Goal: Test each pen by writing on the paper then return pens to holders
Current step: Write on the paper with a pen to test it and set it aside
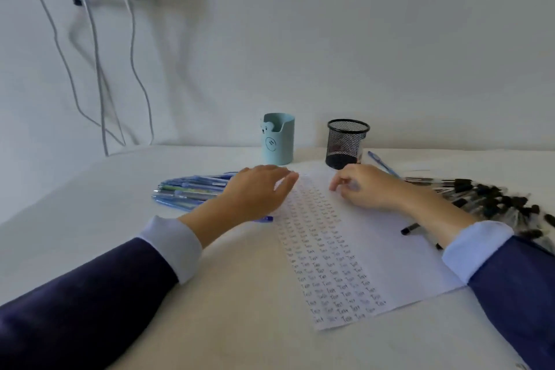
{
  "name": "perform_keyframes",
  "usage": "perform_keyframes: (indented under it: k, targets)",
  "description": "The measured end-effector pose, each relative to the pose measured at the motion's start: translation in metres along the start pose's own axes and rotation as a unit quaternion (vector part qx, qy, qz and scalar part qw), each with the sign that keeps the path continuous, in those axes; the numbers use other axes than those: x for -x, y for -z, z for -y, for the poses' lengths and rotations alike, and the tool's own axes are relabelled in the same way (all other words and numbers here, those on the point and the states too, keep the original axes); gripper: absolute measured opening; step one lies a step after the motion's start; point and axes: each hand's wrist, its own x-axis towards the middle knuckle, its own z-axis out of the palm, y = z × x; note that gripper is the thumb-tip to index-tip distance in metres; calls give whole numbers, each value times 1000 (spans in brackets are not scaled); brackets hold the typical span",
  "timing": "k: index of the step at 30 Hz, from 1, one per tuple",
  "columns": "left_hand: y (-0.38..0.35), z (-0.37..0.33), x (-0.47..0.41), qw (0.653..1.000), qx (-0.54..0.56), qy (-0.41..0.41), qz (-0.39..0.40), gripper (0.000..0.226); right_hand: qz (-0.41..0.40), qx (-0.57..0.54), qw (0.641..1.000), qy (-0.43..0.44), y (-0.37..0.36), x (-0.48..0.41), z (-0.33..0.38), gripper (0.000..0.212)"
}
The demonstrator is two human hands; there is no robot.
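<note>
Left hand point(255, 192) released, fingers straight, at paper point(390, 264) edge; blue pens point(186, 192) left of it. Right hand point(369, 189) curled on paper, grasp unclear; black pens point(486, 198) to right.

a blue pen point(265, 218) is mostly hidden under the left hand point(258, 192). the right hand point(365, 189) is blurred at its fingertips point(333, 186), so no grip can be told. the black pens point(492, 198) are smeared and cut off by the right edge. the far rows on the paper point(390, 237) cannot be read.
</note>
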Motion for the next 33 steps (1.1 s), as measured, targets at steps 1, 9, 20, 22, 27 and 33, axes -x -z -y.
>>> perform_keyframes:
  k: [1,9,20,22,27,33]
  targets:
    - [4,15,-7,1000,2,26,-14,46,-11,-9,1000,8,0,1,-3,26]
    - [21,113,-29,991,69,84,73,22,-77,-36,995,47,-1,12,-40,29]
    - [-19,-35,-13,975,108,-191,16,34,-62,-16,998,19,-3,17,-38,22]
    - [-20,-35,-9,981,94,-167,7,47,-77,-45,996,15,-4,18,-32,16]
    - [-8,15,0,995,-48,-57,71,81,41,-71,997,12,7,29,6,63]
    - [-9,66,4,991,-73,-10,110,100,8,-99,995,-2,13,34,-2,16]
